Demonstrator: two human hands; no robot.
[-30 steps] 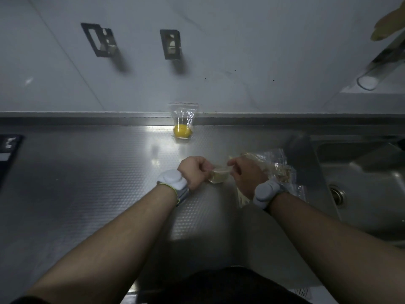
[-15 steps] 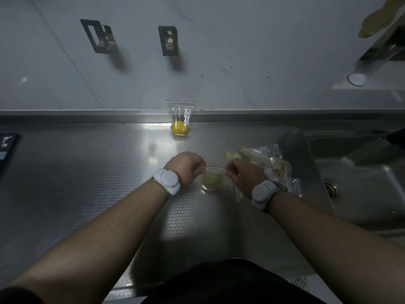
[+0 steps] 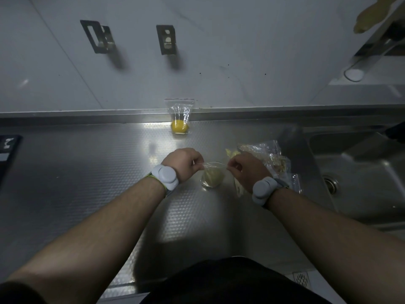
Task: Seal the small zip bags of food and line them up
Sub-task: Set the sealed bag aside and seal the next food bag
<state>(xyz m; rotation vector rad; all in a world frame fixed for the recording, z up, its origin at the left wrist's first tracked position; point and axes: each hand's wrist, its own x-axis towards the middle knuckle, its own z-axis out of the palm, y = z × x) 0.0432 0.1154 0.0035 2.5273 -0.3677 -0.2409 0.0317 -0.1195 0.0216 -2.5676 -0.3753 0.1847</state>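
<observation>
A small clear zip bag (image 3: 212,177) with pale greenish food hangs just above the steel counter (image 3: 87,172). My left hand (image 3: 183,164) pinches its top left corner and my right hand (image 3: 246,170) pinches its top right corner, stretching the zip strip between them. A second zip bag with a yellow piece of food (image 3: 179,119) stands upright against the back wall. Behind my right hand lies a heap of more clear bags with pale food (image 3: 269,159).
A sink basin (image 3: 361,172) with a drain opens at the right of the counter. Two metal wall brackets (image 3: 98,37) hang on the back wall. A dark device (image 3: 7,148) sits at the counter's left edge. A shelf juts out at top right.
The bag between my hands has dropped lower and now hangs upright with its food at the bottom. Both hands stay pinched on its top corners, slightly further apart.
</observation>
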